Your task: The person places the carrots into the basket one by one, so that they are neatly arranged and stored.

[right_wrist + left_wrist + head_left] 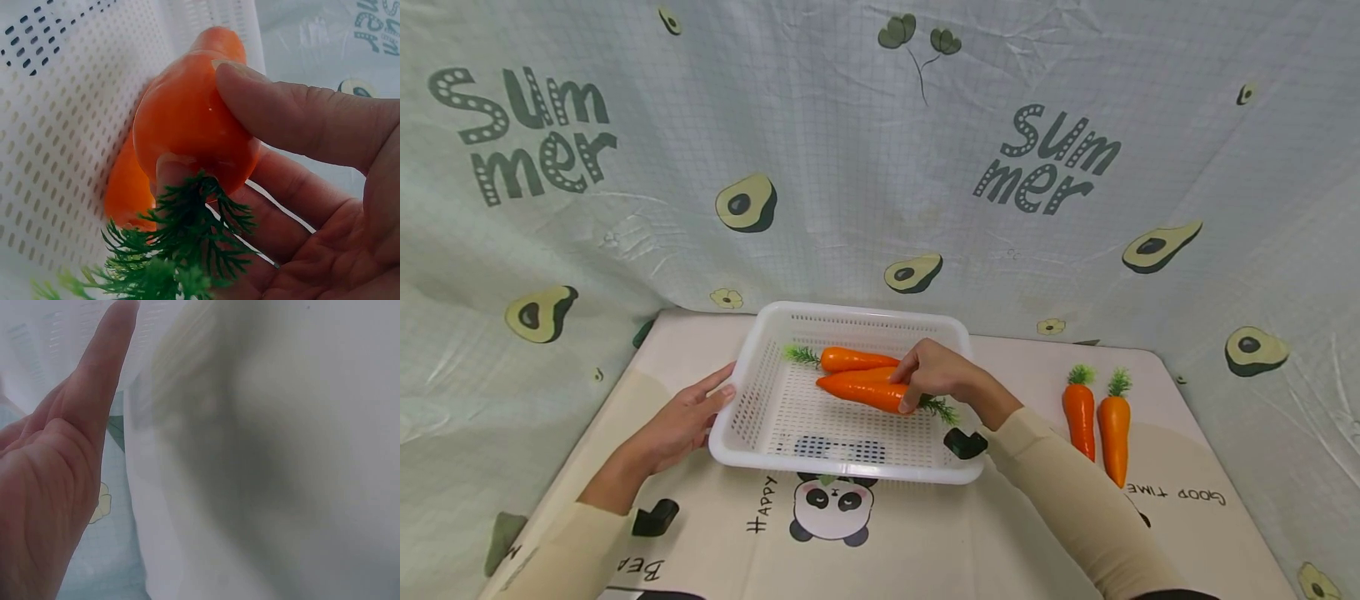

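Observation:
In the head view, my right hand [936, 371] reaches into a white perforated plastic basket [850, 471] and pinches an orange carrot [861, 393] near its leafy end. The right wrist view shows the thumb on one side of that carrot [187, 119] and a fingertip on the other, with green fronds below. Further carrots lie against it in the basket, one [850, 359] with its leaves toward the left; they are partly hidden. My left hand [681, 421] touches the basket's left rim with fairly straight fingers. In the left wrist view its thumb [103, 369] extends along the basket.
Two more carrots, one [1079, 417] beside another [1115, 433], lie on the table to the right, leaves pointing away. The printed cloth [827, 567] covers the tabletop. A patterned curtain [850, 167] hangs close behind the basket.

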Demonstrator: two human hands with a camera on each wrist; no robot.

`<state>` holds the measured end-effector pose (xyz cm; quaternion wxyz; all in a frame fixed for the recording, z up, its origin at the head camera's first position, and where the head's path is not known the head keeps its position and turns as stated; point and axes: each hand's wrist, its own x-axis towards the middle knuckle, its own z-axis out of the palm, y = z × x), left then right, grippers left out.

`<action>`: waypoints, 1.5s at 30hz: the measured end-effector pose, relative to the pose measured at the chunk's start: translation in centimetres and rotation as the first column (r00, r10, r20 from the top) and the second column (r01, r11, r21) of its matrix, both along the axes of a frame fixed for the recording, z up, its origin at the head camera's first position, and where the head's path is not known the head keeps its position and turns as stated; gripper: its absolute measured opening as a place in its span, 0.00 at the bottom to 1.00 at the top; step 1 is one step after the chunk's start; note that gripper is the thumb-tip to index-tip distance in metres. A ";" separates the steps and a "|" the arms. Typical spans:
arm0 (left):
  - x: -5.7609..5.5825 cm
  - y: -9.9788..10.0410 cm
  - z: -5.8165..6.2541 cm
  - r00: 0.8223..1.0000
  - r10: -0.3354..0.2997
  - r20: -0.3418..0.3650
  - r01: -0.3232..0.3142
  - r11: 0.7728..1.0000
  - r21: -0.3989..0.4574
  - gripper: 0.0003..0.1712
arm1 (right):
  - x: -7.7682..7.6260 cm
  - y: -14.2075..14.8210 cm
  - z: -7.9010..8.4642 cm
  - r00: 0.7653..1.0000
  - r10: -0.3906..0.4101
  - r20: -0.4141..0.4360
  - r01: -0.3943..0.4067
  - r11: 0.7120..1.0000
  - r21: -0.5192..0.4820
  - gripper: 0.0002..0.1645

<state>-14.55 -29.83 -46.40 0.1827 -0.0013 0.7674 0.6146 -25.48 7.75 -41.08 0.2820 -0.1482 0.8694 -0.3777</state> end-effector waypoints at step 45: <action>0.0 0.0 0.2 1.000 0.014 0.012 -0.014 1.000 0.004 0.43 | -1.6 -1.3 -2.6 0.995 -0.093 -0.027 0.094 0.993 0.069 0.21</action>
